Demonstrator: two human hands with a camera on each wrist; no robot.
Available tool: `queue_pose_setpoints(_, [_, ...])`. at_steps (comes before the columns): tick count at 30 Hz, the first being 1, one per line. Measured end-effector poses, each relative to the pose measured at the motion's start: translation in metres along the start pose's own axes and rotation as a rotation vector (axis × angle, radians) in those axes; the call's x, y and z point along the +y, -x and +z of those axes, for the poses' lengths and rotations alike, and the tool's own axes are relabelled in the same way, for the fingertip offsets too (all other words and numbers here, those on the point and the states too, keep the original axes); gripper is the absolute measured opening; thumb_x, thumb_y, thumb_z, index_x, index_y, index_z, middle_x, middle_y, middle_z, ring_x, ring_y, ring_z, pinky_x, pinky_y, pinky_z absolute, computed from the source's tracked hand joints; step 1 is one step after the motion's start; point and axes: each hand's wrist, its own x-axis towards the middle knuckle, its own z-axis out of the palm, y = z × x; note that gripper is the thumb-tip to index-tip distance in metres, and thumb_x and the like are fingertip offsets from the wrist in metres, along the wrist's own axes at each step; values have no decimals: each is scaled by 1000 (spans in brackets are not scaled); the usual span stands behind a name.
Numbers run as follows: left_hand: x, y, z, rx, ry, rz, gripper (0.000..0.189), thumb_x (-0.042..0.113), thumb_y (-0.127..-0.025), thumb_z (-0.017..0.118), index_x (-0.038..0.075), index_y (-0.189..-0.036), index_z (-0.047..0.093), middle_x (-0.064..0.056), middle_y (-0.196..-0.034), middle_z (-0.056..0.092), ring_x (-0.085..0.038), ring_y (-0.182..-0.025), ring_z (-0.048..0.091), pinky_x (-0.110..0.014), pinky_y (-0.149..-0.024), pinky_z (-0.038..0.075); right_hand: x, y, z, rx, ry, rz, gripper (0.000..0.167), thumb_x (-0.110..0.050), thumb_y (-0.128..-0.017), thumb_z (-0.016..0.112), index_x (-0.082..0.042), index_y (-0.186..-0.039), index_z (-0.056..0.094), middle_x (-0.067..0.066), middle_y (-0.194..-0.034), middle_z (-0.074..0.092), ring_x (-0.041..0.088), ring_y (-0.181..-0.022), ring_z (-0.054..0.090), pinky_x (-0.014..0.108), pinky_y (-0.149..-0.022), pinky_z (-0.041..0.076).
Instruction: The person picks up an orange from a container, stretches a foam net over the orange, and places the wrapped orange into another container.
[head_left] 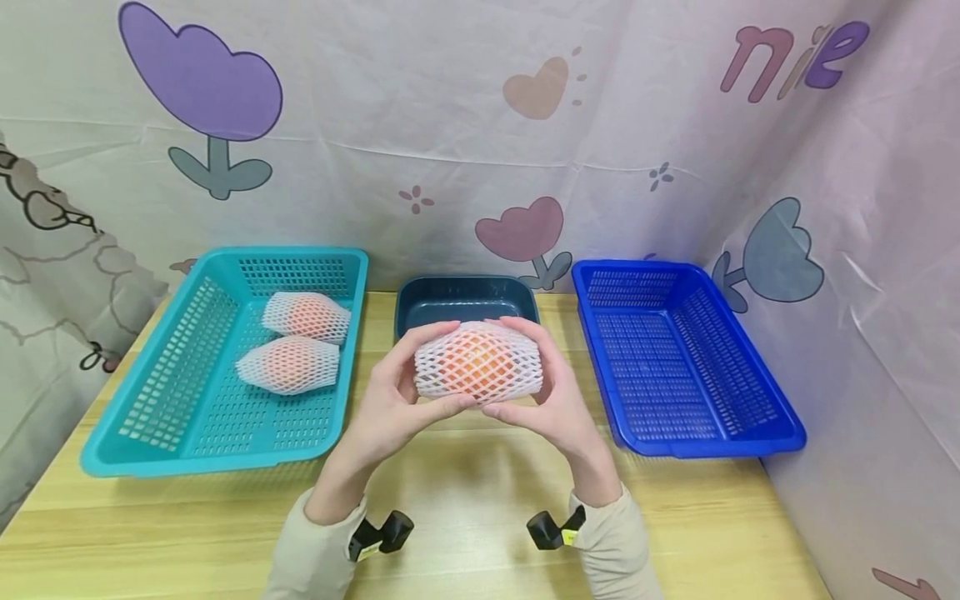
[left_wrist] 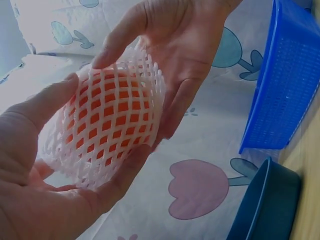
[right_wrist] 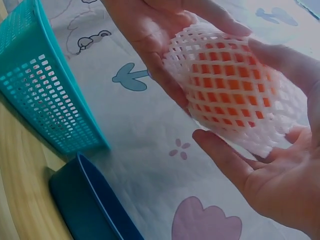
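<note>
An orange fruit in a white foam net (head_left: 478,362) is held above the wooden table, in front of the dark tub. My left hand (head_left: 397,396) grips its left end, thumb under and fingers over the top. My right hand (head_left: 553,390) cups its right end the same way. In the left wrist view the netted fruit (left_wrist: 110,120) sits between my left palm (left_wrist: 30,200) and my right hand (left_wrist: 185,55). The right wrist view shows the netted fruit (right_wrist: 230,85) between my right hand (right_wrist: 280,185) and my left hand (right_wrist: 150,30).
A teal basket (head_left: 172,400) at the left holds two more netted fruits (head_left: 306,317) (head_left: 287,364). A dark blue tub (head_left: 465,300) stands behind my hands. A blue basket (head_left: 675,358) with nothing in it stands at the right. Printed cloth walls close the back and right.
</note>
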Motion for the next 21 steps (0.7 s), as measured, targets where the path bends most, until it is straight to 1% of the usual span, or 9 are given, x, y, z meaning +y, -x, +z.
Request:
queue_pose_setpoints(2, [0,0,-1,-1,-11,28,76,-14,-74,80,7,-140,51,-10,-140,48,-30,-121,50,-30,-94,53,-1,1,0,2,-6,31,84,-13,-80,84,-6,-149,36,17,-145,42,33,-123,47,36,-96,51])
queue_pose_setpoints(5, [1,1,-1,-10,-19,70,77,-16,-71,81,3,-139,52,-11,-141,48,-30,-126,47,-32,-98,51,-1,1,-1,10,-9,90,81,-21,-83,82,-8,-149,37,17,-141,43,33,-121,47,36,-93,53])
queue_pose_setpoints(8, [1,0,-1,-22,-6,114,76,-20,-67,81,-2,-136,53,-13,-143,47,-32,-132,42,-35,-102,48,-1,1,0,26,5,132,77,-21,-83,81,-10,-147,40,17,-139,44,33,-119,49,37,-90,54])
queue_pose_setpoints(10, [0,0,-2,-30,3,132,75,-21,-65,81,-5,-133,54,-14,-143,47,-33,-134,40,-36,-104,46,-1,1,0,33,21,138,75,-19,-83,81,-9,-146,42,16,-138,46,33,-117,50,37,-89,54])
queue_pose_setpoints(12, [0,0,-2,-40,8,138,73,-22,-65,81,-7,-131,55,-15,-144,46,-33,-135,39,-36,-104,46,-1,1,0,39,28,137,74,-16,-82,81,-8,-144,43,16,-137,47,33,-116,51,36,-89,55])
queue_pose_setpoints(15, [-1,1,-3,-60,5,139,74,-22,-64,81,-5,-132,55,-15,-145,44,-33,-136,38,-35,-104,46,0,2,1,40,27,127,74,-13,-80,82,-7,-143,43,16,-136,49,33,-115,52,36,-89,55])
queue_pose_setpoints(18, [-1,1,-3,-74,2,131,81,-21,-64,82,-3,-136,51,-14,-146,43,-32,-135,38,-36,-103,46,1,3,1,46,22,117,74,-12,-79,83,-6,-142,44,17,-134,50,32,-114,53,35,-88,55])
queue_pose_setpoints(21, [0,0,-2,-67,7,111,87,-19,-64,83,-1,-141,46,-13,-146,43,-32,-131,42,-36,-101,49,2,3,1,47,12,99,76,-13,-78,84,-4,-141,44,18,-134,50,33,-113,54,36,-88,55])
